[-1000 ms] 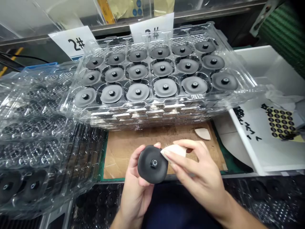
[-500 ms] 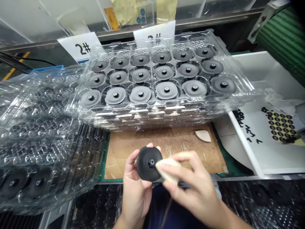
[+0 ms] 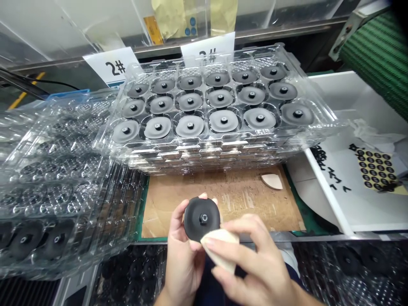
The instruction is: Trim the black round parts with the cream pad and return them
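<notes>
My left hand [image 3: 181,255] is closed around a round black rubber disc [image 3: 201,219] with a small metal hub at its centre, held face up near the front edge of the bench. My right hand [image 3: 251,263] pinches a small cream-coloured pad [image 3: 219,248] against the disc's lower right rim. Behind them lies a brown cardboard mat [image 3: 223,195] with a second cream pad [image 3: 272,181] on it.
A stack of clear plastic trays [image 3: 210,144] filled with grey discs stands behind the mat. More clear trays [image 3: 57,170] pile up at the left. A white bin [image 3: 350,204] with a sheet of black dot stickers [image 3: 378,168] sits at the right.
My right hand has carried the cream pad from the disc's upper right, across its face, down to its lower right rim. My left hand keeps holding the disc.
</notes>
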`<control>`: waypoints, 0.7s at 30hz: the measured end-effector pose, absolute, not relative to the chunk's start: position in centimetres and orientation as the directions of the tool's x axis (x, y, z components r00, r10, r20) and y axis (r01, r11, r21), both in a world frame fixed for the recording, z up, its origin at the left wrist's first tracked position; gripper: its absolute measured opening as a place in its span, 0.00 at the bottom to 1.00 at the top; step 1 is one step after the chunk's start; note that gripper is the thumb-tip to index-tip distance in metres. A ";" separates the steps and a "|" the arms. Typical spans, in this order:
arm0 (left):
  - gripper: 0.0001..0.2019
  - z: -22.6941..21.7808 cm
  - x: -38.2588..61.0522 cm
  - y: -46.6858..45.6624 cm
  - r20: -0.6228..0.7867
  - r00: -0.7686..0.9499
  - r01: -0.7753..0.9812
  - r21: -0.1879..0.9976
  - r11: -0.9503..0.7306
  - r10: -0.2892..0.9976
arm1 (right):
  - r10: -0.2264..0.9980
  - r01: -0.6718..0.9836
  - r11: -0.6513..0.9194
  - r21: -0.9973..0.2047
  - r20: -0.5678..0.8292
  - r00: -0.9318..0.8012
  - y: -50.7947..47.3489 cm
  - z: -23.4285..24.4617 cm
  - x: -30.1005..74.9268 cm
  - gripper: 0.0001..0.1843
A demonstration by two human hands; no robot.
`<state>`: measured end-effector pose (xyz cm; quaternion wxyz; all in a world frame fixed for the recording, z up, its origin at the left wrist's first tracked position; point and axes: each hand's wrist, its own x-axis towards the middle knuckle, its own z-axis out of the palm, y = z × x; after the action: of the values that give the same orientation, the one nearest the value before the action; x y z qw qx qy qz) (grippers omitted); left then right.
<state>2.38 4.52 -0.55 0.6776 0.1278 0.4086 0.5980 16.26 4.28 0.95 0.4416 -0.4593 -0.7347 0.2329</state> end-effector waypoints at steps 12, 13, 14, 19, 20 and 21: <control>0.23 0.2 2.1 4.7 -0.535 -0.096 -0.696 0.639 0.327 0.840 | 0.891 0.442 0.450 -0.776 0.421 -0.167 5.9 1.9 15.4 0.12; 0.24 0.2 2.2 4.6 -0.542 -0.106 -0.700 0.636 0.325 0.834 | 0.894 0.450 0.443 -0.775 0.416 -0.164 5.9 2.0 15.2 0.12; 0.25 0.3 2.3 4.5 -0.550 -0.109 -0.705 0.630 0.326 0.828 | 0.894 0.460 0.441 -0.770 0.418 -0.158 6.0 2.0 15.2 0.12; 0.26 0.0 2.2 4.4 -0.523 -0.060 -0.703 0.627 0.336 0.850 | 0.895 0.396 0.445 -0.803 0.416 -0.161 5.3 1.1 15.9 0.14; 0.26 -0.1 2.0 4.5 -0.502 -0.052 -0.699 0.636 0.328 0.863 | 0.920 0.352 0.391 -0.851 0.360 -0.153 5.0 0.4 16.2 0.14; 0.26 -0.3 1.8 4.6 -0.486 -0.051 -0.695 0.645 0.319 0.873 | 0.961 0.284 0.276 -0.918 0.256 -0.107 4.5 -0.4 16.7 0.13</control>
<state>1.83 4.58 -0.30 0.6814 0.1008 0.4415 0.5749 16.69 4.55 -0.39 0.4656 -0.4792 -0.6492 0.3636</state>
